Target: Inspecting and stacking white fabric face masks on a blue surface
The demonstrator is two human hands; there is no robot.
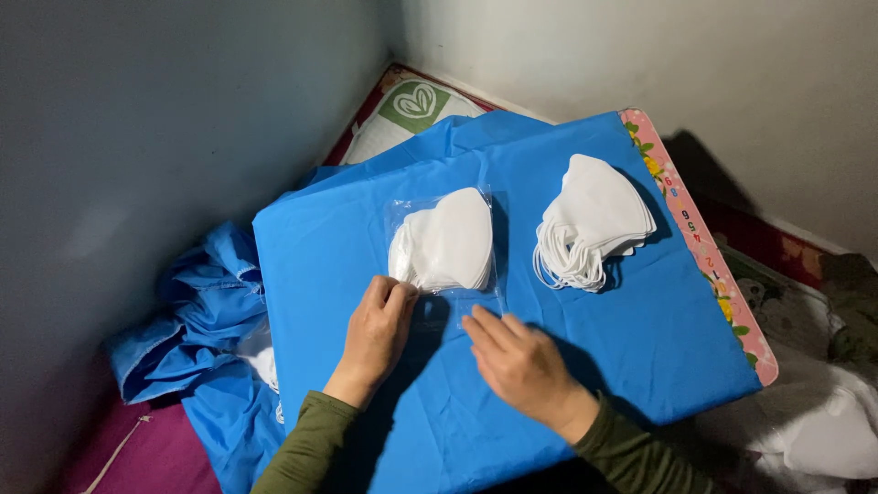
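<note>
While the blue cloth [585, 366] lies spread over the low surface [704, 265], both hands work at the near end of a clear plastic bag [445, 247] that sits in the middle of it. The left hand [380, 325] has its fingers curled and pinched narrow on the bag's near left corner, right where the white masks [448, 242] inside end; it looks like a grip meant to pin the packet so it cannot slide. The right hand [517, 361] lies flat and fairly wide, fingers stretched toward the bag's near edge, fingertips touching or just beside the loose film there; it holds nothing that I can make out, and seems placed to smooth or press that open end. The masks in the bag are stacked tight and folded flat, which keeps them neat inside the film. To the right, well apart from the bag, a loose pile of white masks [594, 224] fans out with its ear loops hanging toward the near side, kept separate from the bagged ones. Left of the surface, more blue fabric [206, 320] lies crumpled on the floor, and at the far corner sits a white cushion with a green heart patch [412, 105].
</note>
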